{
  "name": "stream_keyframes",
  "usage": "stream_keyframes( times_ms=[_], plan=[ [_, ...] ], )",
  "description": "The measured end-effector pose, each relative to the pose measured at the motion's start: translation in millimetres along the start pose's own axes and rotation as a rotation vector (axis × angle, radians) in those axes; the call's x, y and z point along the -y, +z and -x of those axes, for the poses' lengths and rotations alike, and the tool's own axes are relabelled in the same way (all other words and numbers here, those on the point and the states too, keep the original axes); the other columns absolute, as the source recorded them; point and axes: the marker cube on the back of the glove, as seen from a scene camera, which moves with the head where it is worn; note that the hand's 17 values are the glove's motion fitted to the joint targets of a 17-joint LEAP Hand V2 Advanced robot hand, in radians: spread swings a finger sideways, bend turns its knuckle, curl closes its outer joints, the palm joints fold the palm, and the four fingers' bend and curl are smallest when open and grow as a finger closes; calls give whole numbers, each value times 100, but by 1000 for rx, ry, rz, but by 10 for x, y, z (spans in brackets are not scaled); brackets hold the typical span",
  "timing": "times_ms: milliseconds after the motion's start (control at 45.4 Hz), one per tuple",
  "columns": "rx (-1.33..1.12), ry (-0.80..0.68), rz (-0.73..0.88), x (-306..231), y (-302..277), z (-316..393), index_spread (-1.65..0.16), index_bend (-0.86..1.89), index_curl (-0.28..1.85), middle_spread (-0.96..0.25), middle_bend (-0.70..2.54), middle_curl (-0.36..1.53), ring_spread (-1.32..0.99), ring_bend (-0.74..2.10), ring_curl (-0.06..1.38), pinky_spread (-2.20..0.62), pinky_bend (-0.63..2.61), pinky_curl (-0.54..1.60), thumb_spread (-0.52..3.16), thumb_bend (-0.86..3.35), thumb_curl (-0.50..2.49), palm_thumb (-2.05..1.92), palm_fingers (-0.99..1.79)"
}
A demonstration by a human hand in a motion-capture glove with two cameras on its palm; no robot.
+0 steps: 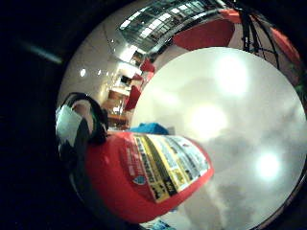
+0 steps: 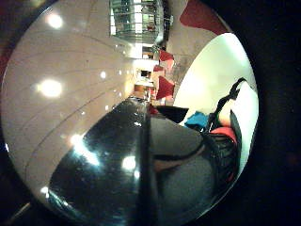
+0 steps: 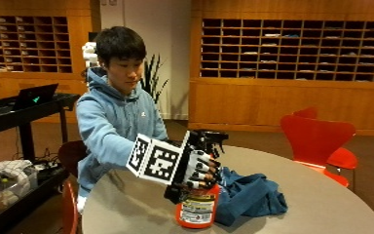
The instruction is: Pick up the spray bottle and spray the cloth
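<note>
Spray bottle (image 3: 196,209), red, upright, in gloved right hand (image 3: 198,170) beside cloth (image 3: 252,195).

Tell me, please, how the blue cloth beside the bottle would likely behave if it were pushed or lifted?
The blue cloth lies in a crumpled heap on the table, so it is probably floppy and would drape if lifted. Pushed, it would likely bunch and slide rather than roll. It looks light beside the spray bottle that the right hand grips.
</note>
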Motion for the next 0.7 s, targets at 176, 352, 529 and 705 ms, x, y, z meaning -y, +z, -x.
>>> stream_keyframes(
  times_ms=[176, 352, 529, 705],
  plan=[
    [-300, -137, 168, -201, -57, 417, -19, 48, 48, -13, 54, 47, -19, 53, 40, -22, 32, 37, 31, -3, 65, 91, 142],
    [-724, -248, 294, -413, -62, 993, -19, 48, 49, -13, 56, 48, -19, 54, 41, -24, 33, 38, 24, -4, 68, 89, 142],
    [-1158, -262, 438, -601, 130, 1442, -19, 48, 50, -13, 57, 48, -19, 55, 42, -25, 34, 39, 22, -3, 71, 88, 141],
    [-1443, -178, 521, -699, 459, 1459, -19, 49, 51, -13, 58, 48, -19, 55, 42, -26, 35, 39, 20, -3, 72, 88, 141]
  ],
)
